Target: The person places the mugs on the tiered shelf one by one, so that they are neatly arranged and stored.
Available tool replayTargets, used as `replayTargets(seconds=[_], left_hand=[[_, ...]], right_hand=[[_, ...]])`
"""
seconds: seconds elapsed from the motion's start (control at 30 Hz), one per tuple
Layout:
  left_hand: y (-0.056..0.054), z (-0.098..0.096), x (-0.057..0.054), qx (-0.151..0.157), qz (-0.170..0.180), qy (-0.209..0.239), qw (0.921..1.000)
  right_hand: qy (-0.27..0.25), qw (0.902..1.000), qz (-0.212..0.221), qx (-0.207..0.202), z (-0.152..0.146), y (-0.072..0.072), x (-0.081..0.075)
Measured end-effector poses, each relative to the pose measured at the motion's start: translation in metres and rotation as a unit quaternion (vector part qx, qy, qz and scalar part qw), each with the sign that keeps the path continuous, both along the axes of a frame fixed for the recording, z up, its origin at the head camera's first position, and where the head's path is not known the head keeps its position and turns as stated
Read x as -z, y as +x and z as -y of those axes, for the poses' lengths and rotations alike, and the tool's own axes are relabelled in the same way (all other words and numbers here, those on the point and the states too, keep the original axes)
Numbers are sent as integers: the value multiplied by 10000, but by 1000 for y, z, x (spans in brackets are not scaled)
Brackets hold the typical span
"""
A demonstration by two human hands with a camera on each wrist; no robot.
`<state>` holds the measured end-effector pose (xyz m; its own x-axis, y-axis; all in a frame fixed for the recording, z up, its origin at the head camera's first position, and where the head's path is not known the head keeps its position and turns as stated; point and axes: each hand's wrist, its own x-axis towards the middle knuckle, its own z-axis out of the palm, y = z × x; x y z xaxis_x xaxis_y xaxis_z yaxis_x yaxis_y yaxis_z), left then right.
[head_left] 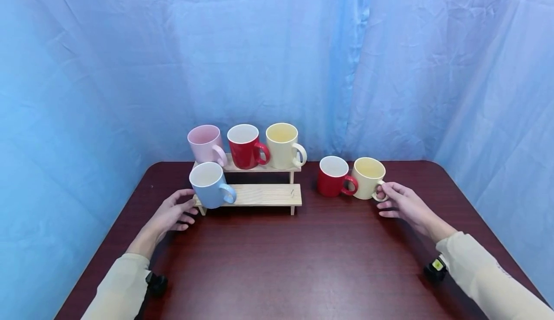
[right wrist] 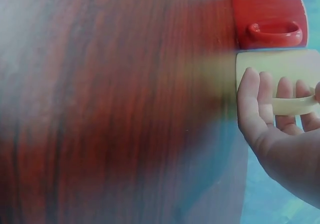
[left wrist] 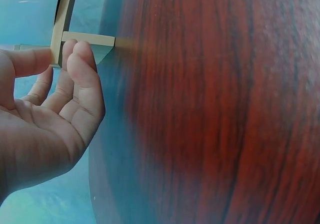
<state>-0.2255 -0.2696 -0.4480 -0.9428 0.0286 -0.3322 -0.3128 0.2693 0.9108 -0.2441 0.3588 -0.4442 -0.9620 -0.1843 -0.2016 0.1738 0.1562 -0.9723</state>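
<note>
My left hand (head_left: 172,211) holds the left end of the lower step of a small two-tier wooden rack (head_left: 259,195). In the left wrist view its thumb presses the edge of the board (left wrist: 64,21), with curled fingers around the leg (left wrist: 90,38). On that step's left end stands a light blue mug (head_left: 209,187). Over on the right, my right hand (head_left: 402,203) pinches the handle of a pale yellow mug (head_left: 364,180), which stands upright on the table. Close on its left is a red mug (head_left: 329,183) with a white inside, its handle towards the yellow one.
Along the rack's upper step stand a pink mug (head_left: 202,147), another red mug (head_left: 243,151) and another yellow mug (head_left: 279,151), handles to the right. The dark red-brown table (head_left: 277,262) has rounded far corners. Light blue curtains (head_left: 268,60) hang behind and at both sides.
</note>
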Motion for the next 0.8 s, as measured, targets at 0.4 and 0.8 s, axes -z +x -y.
replayTargets(seconds=[0.4, 0.8], left_hand=[[0, -1, 0, -38, -12, 45, 10000], [0, 0, -1, -72, 22, 43, 10000]], right_hand=[[-37, 9999, 152, -12, 0, -3, -2], [-484, 9987, 175, 47, 4, -5, 2]])
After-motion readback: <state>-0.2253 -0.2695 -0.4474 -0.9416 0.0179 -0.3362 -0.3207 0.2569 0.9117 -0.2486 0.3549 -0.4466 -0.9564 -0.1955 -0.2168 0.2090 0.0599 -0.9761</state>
